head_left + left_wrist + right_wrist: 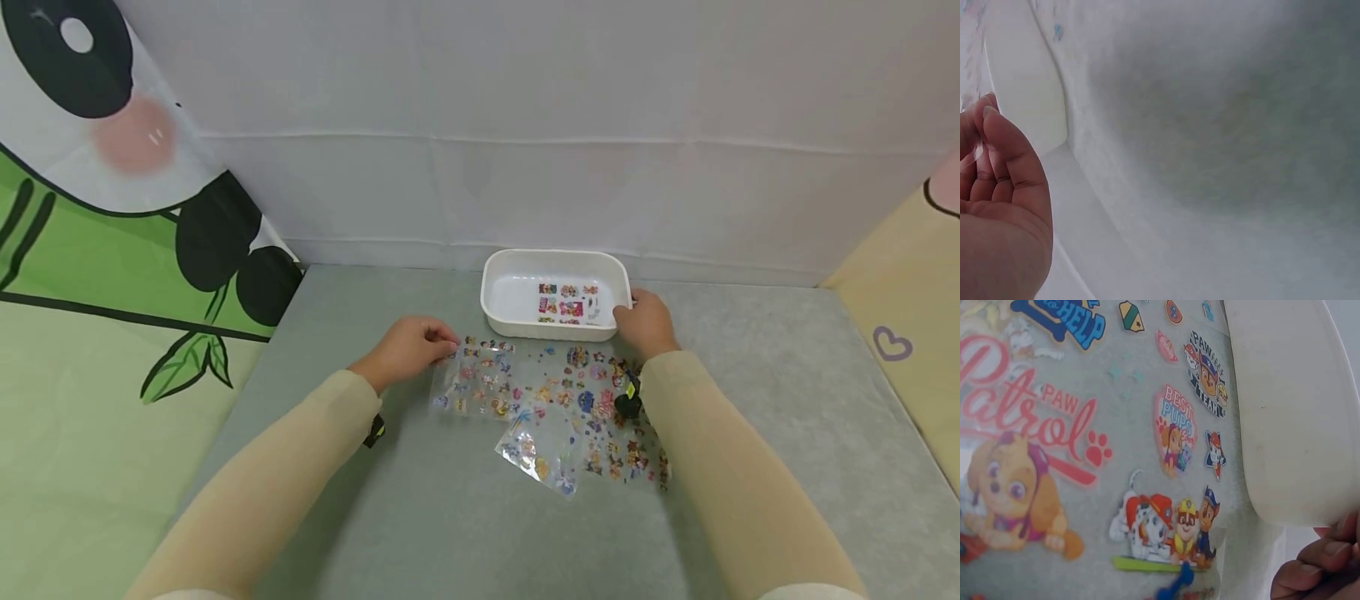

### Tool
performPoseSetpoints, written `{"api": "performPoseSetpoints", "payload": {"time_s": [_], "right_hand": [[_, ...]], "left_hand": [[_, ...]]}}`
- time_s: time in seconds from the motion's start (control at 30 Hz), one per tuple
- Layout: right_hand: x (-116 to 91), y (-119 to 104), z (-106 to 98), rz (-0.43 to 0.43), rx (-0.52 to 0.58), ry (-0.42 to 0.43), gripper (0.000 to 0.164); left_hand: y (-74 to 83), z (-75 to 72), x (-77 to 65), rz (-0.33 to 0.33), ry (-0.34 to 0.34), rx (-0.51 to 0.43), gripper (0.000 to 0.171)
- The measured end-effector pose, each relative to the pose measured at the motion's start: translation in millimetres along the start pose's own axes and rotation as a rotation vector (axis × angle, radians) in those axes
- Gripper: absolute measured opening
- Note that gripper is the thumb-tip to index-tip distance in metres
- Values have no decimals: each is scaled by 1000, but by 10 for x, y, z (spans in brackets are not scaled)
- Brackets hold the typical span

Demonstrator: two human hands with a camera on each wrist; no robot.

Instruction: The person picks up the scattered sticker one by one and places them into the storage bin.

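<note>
My left hand pinches the upper left corner of a clear sticker sheet between thumb and fingertips. In the left wrist view a bit of clear film shows at the fingers of that hand. My right hand grips the right end of a white rectangular tub. The right wrist view shows the curled fingers at the corner of the tub. Inside the tub lies a sheet of small colourful stickers. More clear sheets with cartoon-dog stickers are spread in front of it, overlapping.
A grey cloth-like surface covers the table. Behind the tub hangs a white sheet. At the left is a green and white panel with a cartoon figure, and at the right a yellow panel.
</note>
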State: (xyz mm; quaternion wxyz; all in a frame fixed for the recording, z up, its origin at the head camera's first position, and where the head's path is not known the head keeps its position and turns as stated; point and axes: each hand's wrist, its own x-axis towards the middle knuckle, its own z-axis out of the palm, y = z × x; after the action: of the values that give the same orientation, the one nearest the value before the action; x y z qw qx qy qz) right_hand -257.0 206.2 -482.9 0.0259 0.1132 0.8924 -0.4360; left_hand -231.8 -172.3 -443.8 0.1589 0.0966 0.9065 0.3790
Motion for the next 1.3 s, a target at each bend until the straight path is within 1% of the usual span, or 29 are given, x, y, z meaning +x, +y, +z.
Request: {"api": "performPoseSetpoints", "payload": {"time_s": [0.13, 0.3, 0.47, 0.6, 0.7, 0.83, 1.03, 1.17, 1.3], "right_hand": [[8, 0, 5, -2, -8, 3, 50], [25, 4, 19, 1, -14, 5, 51], [88, 6, -7, 1, -17, -1, 51], [135, 20, -21, -3, -18, -2, 51], [172, 31, -25, -7, -22, -7, 51], [221, 42, -22, -19, -29, -13, 52], [220, 38, -3, -16, -16, -7, 51], [212, 28, -14, -11, -15, -13, 52], [212, 2, -27, -16, -22, -17, 53]], "left_hand": [[80, -21, 124, 13, -5, 15, 11], [189, 0, 282, 42, -11, 44, 11], [364, 41, 450, 46, 6, 33, 11], [481, 66, 584, 66, 21, 27, 12], [542, 68, 676, 76, 51, 4, 9], [579, 36, 786, 58, 106, -30, 8], [578, -67, 943, 22, 163, -38, 10], [592, -141, 1055, -13, 190, -33, 10], [639, -199, 1127, -32, 211, -43, 11]]}}
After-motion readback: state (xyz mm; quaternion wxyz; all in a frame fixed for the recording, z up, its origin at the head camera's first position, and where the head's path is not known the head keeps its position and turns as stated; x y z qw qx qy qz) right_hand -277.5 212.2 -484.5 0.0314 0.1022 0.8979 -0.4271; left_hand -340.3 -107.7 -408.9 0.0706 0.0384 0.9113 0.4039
